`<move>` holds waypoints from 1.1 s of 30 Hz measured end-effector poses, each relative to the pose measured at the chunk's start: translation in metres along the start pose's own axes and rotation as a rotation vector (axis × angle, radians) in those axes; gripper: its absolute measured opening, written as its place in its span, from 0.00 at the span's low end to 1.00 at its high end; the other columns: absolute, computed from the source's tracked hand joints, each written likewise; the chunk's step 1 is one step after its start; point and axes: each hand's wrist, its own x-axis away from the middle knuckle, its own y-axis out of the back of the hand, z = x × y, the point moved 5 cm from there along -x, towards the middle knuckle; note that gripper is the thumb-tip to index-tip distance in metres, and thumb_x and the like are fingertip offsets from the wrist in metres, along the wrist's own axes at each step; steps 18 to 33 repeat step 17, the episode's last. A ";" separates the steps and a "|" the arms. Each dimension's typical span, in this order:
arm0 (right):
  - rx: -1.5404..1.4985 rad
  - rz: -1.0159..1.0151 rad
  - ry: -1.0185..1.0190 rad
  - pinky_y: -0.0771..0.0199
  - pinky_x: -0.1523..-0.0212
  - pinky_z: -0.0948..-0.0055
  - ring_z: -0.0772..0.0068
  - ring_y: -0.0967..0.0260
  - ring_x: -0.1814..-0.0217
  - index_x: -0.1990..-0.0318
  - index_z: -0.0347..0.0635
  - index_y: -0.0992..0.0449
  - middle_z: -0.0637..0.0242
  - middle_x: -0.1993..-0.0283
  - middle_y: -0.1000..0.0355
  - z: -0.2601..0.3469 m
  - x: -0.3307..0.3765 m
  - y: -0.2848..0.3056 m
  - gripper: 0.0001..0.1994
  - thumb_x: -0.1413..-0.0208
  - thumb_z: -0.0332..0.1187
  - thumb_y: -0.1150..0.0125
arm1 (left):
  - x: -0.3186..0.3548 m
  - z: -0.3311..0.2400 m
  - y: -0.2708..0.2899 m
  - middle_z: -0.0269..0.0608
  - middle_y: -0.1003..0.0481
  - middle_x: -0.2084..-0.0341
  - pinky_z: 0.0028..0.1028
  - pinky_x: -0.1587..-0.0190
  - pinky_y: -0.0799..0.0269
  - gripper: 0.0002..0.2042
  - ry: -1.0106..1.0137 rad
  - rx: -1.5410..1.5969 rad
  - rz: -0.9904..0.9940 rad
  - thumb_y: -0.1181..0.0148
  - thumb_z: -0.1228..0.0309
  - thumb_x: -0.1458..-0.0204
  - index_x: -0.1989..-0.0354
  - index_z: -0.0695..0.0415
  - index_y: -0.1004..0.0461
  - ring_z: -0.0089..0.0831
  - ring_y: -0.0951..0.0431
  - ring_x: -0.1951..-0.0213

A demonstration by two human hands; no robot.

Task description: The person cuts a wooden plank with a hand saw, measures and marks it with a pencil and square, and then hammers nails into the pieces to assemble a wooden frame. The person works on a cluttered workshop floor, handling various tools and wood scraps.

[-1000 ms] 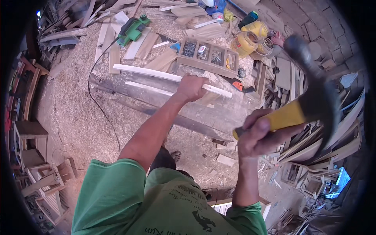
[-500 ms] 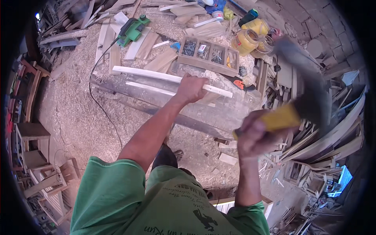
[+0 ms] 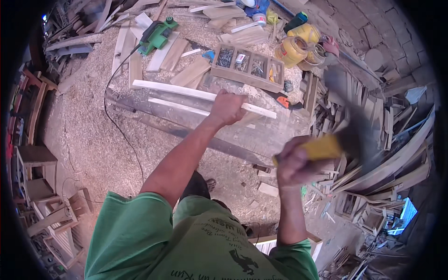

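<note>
Nearest, the right hand (image 3: 293, 164) is closed around a hammer's (image 3: 345, 137) yellow handle, its blurred head raised to the right of the worktop (image 3: 196, 119). Farther out, the left hand (image 3: 227, 107) grips a pale wooden strip (image 3: 163, 88) lying across the worktop. Beyond the strip sit a divided tray (image 3: 247, 65) and a green planer (image 3: 156, 35).

Single head-worn fisheye view, looking steeply down from above the person's shoulders. Near: green shirt (image 3: 186, 242) at 6 o'clock. Farther: worktop (image 3: 186, 116) toward 12 o'clock. Straight edges bend toward the rim; corners black.
</note>
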 end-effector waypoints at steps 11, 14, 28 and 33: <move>-0.334 -0.248 -0.186 0.41 0.80 0.74 0.77 0.39 0.79 0.15 0.45 0.44 0.68 0.72 0.30 0.010 -0.010 0.033 0.30 0.20 0.38 0.49 | -0.003 0.002 -0.005 0.47 0.13 0.64 0.49 0.42 0.30 0.16 -0.009 0.007 -0.019 0.27 0.57 0.44 0.49 0.46 0.16 0.48 0.13 0.55; -0.365 -0.223 -0.060 0.29 0.72 0.66 0.67 0.29 0.76 0.36 0.37 0.29 0.61 0.67 0.23 -0.005 0.007 0.019 0.16 0.23 0.35 0.45 | -0.003 0.002 -0.003 0.48 0.13 0.63 0.47 0.39 0.31 0.19 -0.015 0.049 -0.018 0.27 0.57 0.45 0.45 0.46 0.16 0.48 0.13 0.55; 0.284 0.551 -0.358 0.13 0.42 0.66 0.51 0.13 0.59 0.36 0.48 0.23 0.54 0.56 0.13 -0.064 0.061 -0.060 0.22 0.31 0.47 0.31 | -0.004 0.000 0.000 0.50 0.13 0.62 0.48 0.35 0.32 0.28 0.029 0.029 0.008 0.25 0.56 0.46 0.37 0.46 0.21 0.50 0.13 0.54; 0.284 0.551 -0.358 0.13 0.42 0.66 0.51 0.13 0.59 0.36 0.48 0.23 0.54 0.56 0.13 -0.064 0.061 -0.060 0.22 0.31 0.47 0.31 | -0.004 0.000 0.000 0.50 0.13 0.62 0.48 0.35 0.32 0.28 0.029 0.029 0.008 0.25 0.56 0.46 0.37 0.46 0.21 0.50 0.13 0.54</move>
